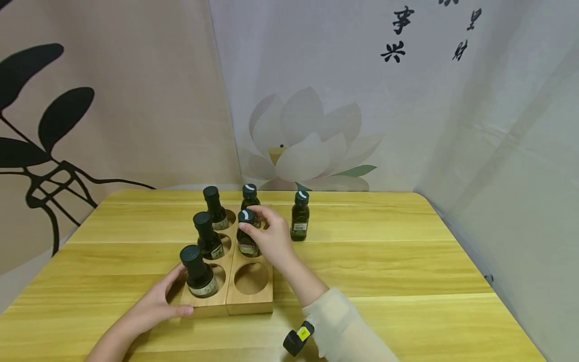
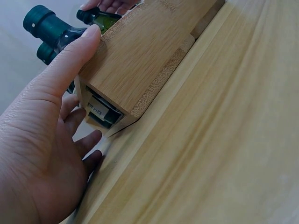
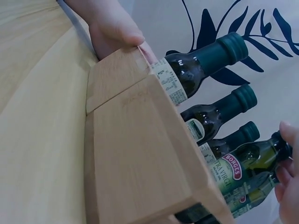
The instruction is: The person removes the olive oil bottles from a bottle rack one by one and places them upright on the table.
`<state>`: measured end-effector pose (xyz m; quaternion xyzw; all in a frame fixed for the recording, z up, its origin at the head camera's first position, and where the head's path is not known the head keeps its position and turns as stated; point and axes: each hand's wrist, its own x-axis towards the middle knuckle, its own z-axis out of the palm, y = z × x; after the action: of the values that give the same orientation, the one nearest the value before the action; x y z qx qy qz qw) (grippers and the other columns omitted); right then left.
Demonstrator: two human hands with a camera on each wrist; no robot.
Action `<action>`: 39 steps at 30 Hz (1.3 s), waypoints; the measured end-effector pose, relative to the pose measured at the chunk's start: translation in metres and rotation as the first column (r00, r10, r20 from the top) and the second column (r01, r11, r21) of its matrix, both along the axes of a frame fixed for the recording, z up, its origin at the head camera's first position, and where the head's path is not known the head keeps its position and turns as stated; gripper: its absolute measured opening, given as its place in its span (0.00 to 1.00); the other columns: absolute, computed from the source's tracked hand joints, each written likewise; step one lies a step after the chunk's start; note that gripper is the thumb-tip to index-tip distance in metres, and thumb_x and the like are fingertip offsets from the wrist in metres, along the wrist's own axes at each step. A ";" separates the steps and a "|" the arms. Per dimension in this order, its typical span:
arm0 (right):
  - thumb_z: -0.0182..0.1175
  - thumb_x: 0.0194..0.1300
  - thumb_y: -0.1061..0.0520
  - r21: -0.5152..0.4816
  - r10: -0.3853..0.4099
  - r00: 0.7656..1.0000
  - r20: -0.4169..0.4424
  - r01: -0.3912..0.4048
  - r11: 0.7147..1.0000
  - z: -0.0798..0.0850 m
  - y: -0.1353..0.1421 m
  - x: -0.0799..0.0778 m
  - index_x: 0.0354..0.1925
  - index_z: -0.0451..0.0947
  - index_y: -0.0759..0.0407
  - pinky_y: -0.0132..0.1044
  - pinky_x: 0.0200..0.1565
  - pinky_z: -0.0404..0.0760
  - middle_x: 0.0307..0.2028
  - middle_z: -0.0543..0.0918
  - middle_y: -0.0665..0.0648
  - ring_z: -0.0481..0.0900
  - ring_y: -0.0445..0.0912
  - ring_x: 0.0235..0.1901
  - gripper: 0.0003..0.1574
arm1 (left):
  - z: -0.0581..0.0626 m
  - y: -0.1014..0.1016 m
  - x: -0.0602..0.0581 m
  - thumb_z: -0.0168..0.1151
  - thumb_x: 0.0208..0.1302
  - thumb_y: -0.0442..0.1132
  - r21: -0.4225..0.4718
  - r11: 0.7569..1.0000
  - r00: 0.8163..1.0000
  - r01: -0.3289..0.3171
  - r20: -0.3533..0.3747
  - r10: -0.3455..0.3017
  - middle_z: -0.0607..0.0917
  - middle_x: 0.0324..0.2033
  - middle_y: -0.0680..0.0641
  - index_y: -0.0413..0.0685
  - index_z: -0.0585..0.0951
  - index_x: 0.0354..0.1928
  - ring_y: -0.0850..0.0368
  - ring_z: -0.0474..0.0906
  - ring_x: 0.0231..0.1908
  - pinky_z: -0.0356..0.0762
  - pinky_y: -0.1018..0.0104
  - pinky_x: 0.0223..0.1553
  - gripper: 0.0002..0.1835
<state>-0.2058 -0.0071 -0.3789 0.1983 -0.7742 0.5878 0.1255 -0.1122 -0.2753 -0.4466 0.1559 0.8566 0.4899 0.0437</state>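
Observation:
My right hand [image 1: 275, 237] pinches a green olive oil bottle [image 1: 246, 242] near its cap, its base at the middle hole of the right wooden rack [image 1: 251, 305]. In the right wrist view this bottle [image 3: 231, 172] shows a Borges label and leans a little. Behind it, another small bottle [image 1: 249, 193] stands in the back hole. My left hand [image 1: 154, 304] lies at the front-left corner of the left rack [image 1: 205, 308], thumb touching it, other fingers loosely bent. Three dark bottles with long dark caps stand in that rack, the nearest [image 1: 199, 274] beside my left hand.
A similar small bottle [image 1: 300, 216] stands upright on the wooden table [image 1: 384, 261], right of the racks. Near my right sleeve [image 1: 336, 317] is a black object with a yellow label [image 1: 298, 339], partly covered by the sleeve. A printed curtain [image 1: 316, 65] hangs behind the table.

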 end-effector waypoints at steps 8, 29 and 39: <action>0.69 0.58 0.57 0.020 0.005 1.000 0.014 -0.005 1.000 0.005 -0.001 0.002 0.49 0.81 0.57 0.33 0.33 0.71 0.38 0.80 0.50 0.77 0.52 0.39 0.20 | 0.000 -0.001 0.002 0.73 0.51 0.38 -0.015 1.000 1.000 -0.013 0.003 0.013 0.60 0.66 0.26 0.33 0.50 0.73 0.28 0.53 0.65 0.56 0.79 0.56 0.53; 0.68 0.59 0.59 -0.012 -0.002 0.987 -0.163 0.000 1.000 0.053 0.018 0.005 0.50 0.80 0.60 0.37 0.37 0.73 0.37 0.81 0.52 0.75 0.45 0.38 0.19 | 0.000 0.000 0.000 0.73 0.52 0.37 0.014 1.000 1.000 0.010 -0.015 -0.010 0.59 0.65 0.24 0.33 0.49 0.73 0.27 0.53 0.64 0.53 0.83 0.54 0.53; 0.65 0.61 0.63 -0.086 0.029 0.981 -0.194 -0.047 0.995 0.085 0.038 0.005 0.49 0.79 0.63 0.37 0.39 0.72 0.36 0.81 0.56 0.75 0.46 0.37 0.17 | 0.001 0.000 0.000 0.72 0.52 0.36 0.008 1.000 1.000 0.006 0.002 -0.006 0.58 0.66 0.25 0.32 0.49 0.73 0.26 0.52 0.65 0.55 0.81 0.55 0.53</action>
<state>-0.2007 0.0312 -0.2939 0.2630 -0.7272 0.6026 0.1974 -0.1125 -0.2753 -0.4458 0.1584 0.8541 0.4934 0.0452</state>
